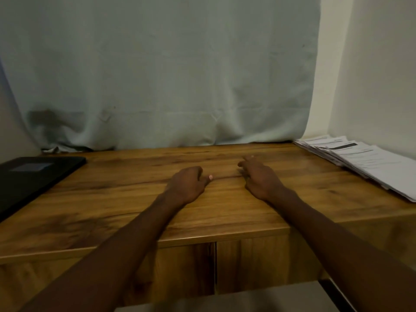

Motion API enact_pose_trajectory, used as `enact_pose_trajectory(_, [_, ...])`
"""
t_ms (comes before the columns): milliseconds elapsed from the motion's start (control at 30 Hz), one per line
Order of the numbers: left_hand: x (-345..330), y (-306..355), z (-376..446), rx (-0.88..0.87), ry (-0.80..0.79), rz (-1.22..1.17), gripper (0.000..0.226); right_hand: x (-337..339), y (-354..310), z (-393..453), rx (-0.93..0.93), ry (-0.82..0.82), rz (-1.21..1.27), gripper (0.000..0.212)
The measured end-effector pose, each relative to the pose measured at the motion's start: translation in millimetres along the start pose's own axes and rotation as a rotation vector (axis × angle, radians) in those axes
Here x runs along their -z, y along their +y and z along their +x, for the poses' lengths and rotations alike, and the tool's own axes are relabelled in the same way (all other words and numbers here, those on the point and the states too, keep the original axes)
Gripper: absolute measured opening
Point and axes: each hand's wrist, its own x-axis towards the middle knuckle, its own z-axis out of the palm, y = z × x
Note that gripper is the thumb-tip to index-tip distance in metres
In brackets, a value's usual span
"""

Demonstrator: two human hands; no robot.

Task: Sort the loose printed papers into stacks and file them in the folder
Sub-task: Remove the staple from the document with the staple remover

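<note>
A fanned pile of printed white papers (369,163) lies at the right end of the wooden desk (135,199). A black folder (33,176) lies flat at the desk's left end, closed. My left hand (188,183) rests on the middle of the desk with its fingers loosely curled and holds nothing. My right hand (258,176) rests a little to its right, palm down, fingers relaxed, also holding nothing. Both hands are well apart from the papers and the folder.
A pale cloth (168,86) hangs behind the desk and bunches on its back edge. A white wall (371,75) stands at the right. Two cabinet door fronts (247,262) show below the front edge.
</note>
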Motion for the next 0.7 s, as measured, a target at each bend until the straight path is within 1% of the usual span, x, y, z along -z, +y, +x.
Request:
enact_pose_trajectory(33, [0.1,1.4,-0.7,-0.008,0.004,-0.004,0.042,0.7,-0.6,-1.6,0.027,0.041,-0.061,0.054])
enact_pose_trajectory(100, [1.6,4.4,-2.8,-0.04,0.028,-0.033,0.052,3.2,-5.2,-5.9,0.085,0.189,-0.106,0.058])
enact_pose_trajectory(167, [3.9,5.3,-6.8,-0.095,0.054,-0.077,0.057,6.4,-10.0,-11.1,0.141,0.326,-0.07,0.056])
enact_pose_trajectory(267, [4.5,12.3,-8.7,-0.19,0.112,-0.09,0.061,15.9,-3.8,-22.0,0.117,0.46,0.069,0.054])
enact_pose_trajectory(333, [2.9,21.0,-6.9,-0.19,0.18,-0.127,0.054,26.5,6.8,-31.4,0.077,0.52,0.173,0.059])
enact_pose_trajectory(400, [-4.5,42.9,-4.8,-0.196,0.247,-0.222,0.043,42.5,27.2,-44.0,0.042,0.576,0.22,0.063])
enact_pose_trajectory(533, [-36.0,121.9,14.6,-0.317,0.266,-0.4,0.024,90.6,80.3,-69.2,-0.054,0.758,0.281,0.065])
enact_pose_trajectory(600, [-55.3,176.2,23.9,-0.311,0.23,-0.525,0.012,116.1,109.5,-82.7,-0.156,0.811,0.251,0.059])
enact_pose_trajectory(633, [-67.0,204.8,27.5,-0.284,0.187,-0.575,0.006,127.0,126.5,-89.0,-0.206,0.824,0.208,0.056])
enact_pose_trajectory(667, [-76.9,231.8,28.7,-0.242,0.138,-0.612,0.009,135.8,142.8,-94.0,-0.249,0.814,0.146,0.053])
enact_pose_trajectory(700, [-91.6,260.3,31.7,-0.21,0.086,-0.659,0.018,144.1,161.9,-100.5,-0.303,0.774,0.062,0.051])
